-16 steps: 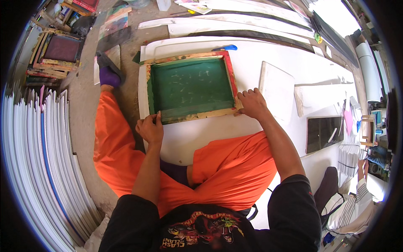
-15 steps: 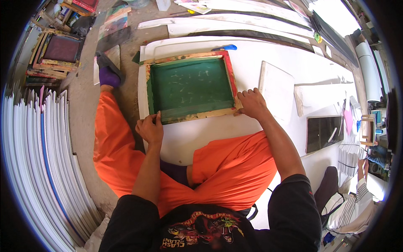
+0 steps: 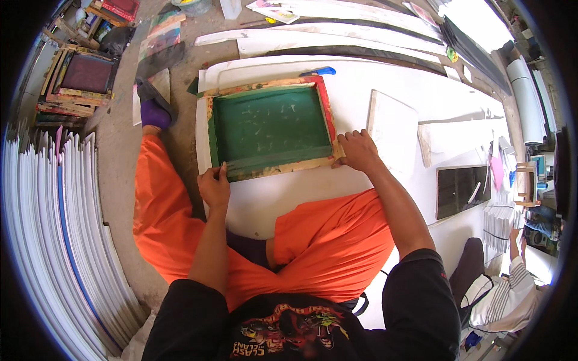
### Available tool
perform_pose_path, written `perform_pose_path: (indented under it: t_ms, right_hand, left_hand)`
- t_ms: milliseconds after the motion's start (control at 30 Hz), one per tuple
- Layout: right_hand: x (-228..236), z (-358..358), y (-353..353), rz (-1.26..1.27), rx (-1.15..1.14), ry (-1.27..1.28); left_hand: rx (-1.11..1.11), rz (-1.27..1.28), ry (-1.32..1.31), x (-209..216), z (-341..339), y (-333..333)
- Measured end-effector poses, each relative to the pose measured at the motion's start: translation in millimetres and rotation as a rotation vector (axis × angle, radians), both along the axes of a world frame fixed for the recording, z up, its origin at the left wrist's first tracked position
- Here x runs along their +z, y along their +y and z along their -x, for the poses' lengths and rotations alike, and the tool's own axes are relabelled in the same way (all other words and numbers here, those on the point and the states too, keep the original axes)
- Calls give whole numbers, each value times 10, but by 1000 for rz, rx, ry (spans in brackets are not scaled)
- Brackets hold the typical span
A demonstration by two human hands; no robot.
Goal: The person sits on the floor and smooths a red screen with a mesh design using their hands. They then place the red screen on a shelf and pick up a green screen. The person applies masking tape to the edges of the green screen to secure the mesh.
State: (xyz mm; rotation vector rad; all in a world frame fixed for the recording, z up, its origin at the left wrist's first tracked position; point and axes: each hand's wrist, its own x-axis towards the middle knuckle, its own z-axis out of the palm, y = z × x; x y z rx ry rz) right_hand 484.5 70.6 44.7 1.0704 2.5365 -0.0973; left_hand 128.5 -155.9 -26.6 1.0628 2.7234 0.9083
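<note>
A wooden screen-printing frame [image 3: 328,114] with dark green mesh lies flat on a white sheet [image 3: 271,198] before my crossed legs. Pale marks show across the mesh, and a shiny clear strip runs along its near edge. My left hand [image 3: 214,188] grips the near left corner, thumb and fingers closed on the wood. At the near right corner, my right hand [image 3: 357,150] has its fingers bent over the frame and its thumb low at the edge. Just past the frame's far right corner lies a blue-handled cutter [image 3: 319,71].
Right of the frame lie a thin white panel [image 3: 391,132], a white board [image 3: 460,141] and a dark framed panel [image 3: 462,191]. Stacked sheets [image 3: 54,240] stand at the left, below more wooden screens [image 3: 87,75]. Another person's striped sleeve [image 3: 515,283] shows at the right.
The whole view has shifted slightly, with the frame and hands appearing a little lower and further left. Both hands stay at the same two near corners.
</note>
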Motion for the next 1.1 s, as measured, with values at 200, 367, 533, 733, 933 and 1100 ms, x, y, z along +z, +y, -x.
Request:
perform_pose_path:
  t_ms: [200, 367, 533, 733, 933, 1100]
  right_hand:
    - [53, 29, 12, 31, -15, -30]
    - [59, -1, -33, -4, -54, 32]
    - [14, 98, 241, 4, -203, 256]
    - [-427, 633, 1211, -92, -265, 530]
    - [-954, 892, 2007, -215, -254, 613]
    - [-965, 980, 2216, -178, -209, 338]
  left_hand:
    - [7, -107, -119, -150, 86, -47]
    - [7, -130, -137, -136, 70, -29]
    - [25, -104, -157, -49, 52, -62]
    - [15, -197, -162, -86, 33, -62]
    - [-7, -165, -148, -137, 56, -93]
    - [29, -171, -150, -97, 37, -103]
